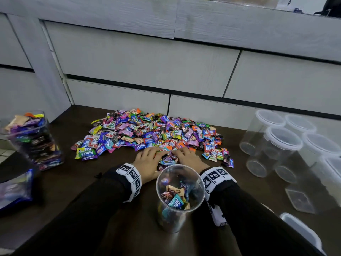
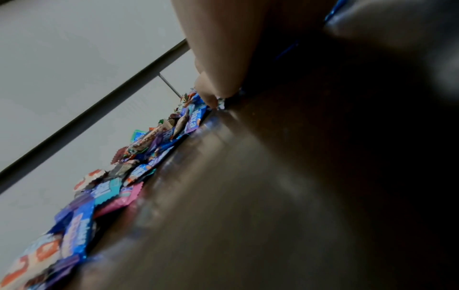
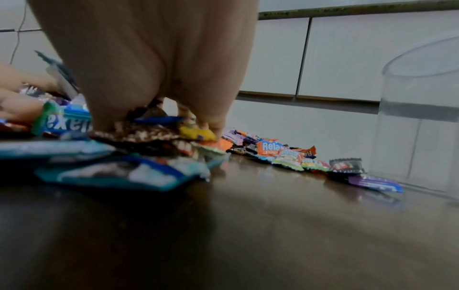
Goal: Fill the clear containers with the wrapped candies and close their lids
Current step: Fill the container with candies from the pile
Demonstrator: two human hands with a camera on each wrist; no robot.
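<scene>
My left hand and right hand, fingers curled, rake wrapped candies together; best scooped compactly toward the open container.

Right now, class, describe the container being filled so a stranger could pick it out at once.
Start at the big candy pile on the dark table. Just in front of it, between both wrists, stands a round clear container. Unlike the lidded empty ones at right, it is open and partly filled.

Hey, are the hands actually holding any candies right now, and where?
Both hands, left hand and right hand, curl over a clump of wrapped candies at the pile's near edge, cupping it from either side; nothing is lifted.
</scene>
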